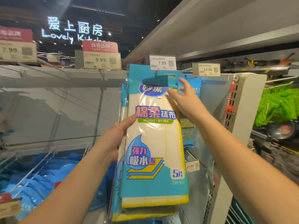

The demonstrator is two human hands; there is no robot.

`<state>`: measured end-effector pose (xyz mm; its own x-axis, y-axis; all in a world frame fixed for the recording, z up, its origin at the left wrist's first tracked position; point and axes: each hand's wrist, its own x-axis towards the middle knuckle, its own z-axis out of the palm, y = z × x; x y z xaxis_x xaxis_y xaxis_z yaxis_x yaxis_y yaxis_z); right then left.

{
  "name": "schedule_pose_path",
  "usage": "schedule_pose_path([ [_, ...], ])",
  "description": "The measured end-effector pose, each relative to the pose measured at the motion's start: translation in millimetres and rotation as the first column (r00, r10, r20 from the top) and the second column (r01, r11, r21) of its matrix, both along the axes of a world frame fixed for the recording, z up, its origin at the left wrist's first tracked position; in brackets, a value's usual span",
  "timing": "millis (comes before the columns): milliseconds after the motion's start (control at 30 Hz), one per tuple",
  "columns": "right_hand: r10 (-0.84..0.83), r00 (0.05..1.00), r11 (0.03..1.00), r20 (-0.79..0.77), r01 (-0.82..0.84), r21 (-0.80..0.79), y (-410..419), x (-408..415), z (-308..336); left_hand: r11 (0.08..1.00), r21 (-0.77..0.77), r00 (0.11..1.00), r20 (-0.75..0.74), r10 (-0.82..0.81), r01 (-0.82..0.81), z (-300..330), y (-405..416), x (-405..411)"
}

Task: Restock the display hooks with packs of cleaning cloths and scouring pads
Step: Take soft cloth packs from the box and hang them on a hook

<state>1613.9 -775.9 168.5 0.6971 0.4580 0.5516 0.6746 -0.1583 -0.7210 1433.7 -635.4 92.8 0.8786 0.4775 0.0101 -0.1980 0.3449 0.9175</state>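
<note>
A pack of cream and yellow cleaning cloths (153, 143) with a blue label hangs upright in front of me, its top right under the 7.99 price tag (162, 62) on a display hook. More of the same packs sit directly behind it. My left hand (113, 139) grips the stack's left edge at mid height, thumb on the front. My right hand (186, 99) reaches to the pack's upper right corner, fingers straight and touching it. A pack of scouring pads (187, 128) hangs just behind, to the right.
Bare wire hooks (53, 67) jut from the grey back panel at upper left. Blue cloth packs (48, 175) fill the hooks at lower left. Price tags 14.90 (206, 69) and 15.90 (192, 166) stick out on the right, beside a white upright post (249, 102). Green goods (278, 105) lie beyond it.
</note>
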Motion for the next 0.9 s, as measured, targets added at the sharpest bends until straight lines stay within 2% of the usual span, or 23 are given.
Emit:
schedule_pose_path([
  [67,0.031,0.998,0.999,-0.056,-0.030,0.020,-4.9,-15.2,-30.1,0.999,0.019,0.999,-0.017,0.038,-0.038,0.5,4.1,4.3],
  [167,0.014,0.999,0.999,-0.042,-0.016,-0.048,-1.4,-25.7,-53.1,0.992,0.073,0.994,-0.028,0.110,-0.108,-0.2,11.0,10.4],
  [300,0.052,0.997,0.995,-0.062,-0.057,-0.083,16.4,-10.7,-51.2,0.908,0.333,0.953,-0.069,0.294,-0.256,-8.9,23.3,2.7],
  [333,0.058,0.996,0.994,-0.073,-0.065,-0.087,20.4,-6.8,-51.4,0.896,0.342,0.944,-0.065,0.324,-0.284,-13.9,30.1,-1.9],
  [433,0.051,0.994,0.994,-0.093,-0.059,-0.087,33.8,5.6,-52.9,0.918,0.224,0.937,-0.053,0.346,-0.327,-26.5,54.9,-21.1],
  [667,-0.011,0.996,0.990,-0.090,-0.002,-0.144,72.1,20.6,-54.7,0.830,0.278,0.863,-0.002,0.504,-0.484,-31.4,92.8,-69.1],
  [900,-0.054,0.993,0.991,-0.104,0.040,-0.130,92.5,16.8,-58.9,0.860,0.266,0.891,-0.013,0.454,-0.435,-30.5,96.2,-84.6],
])
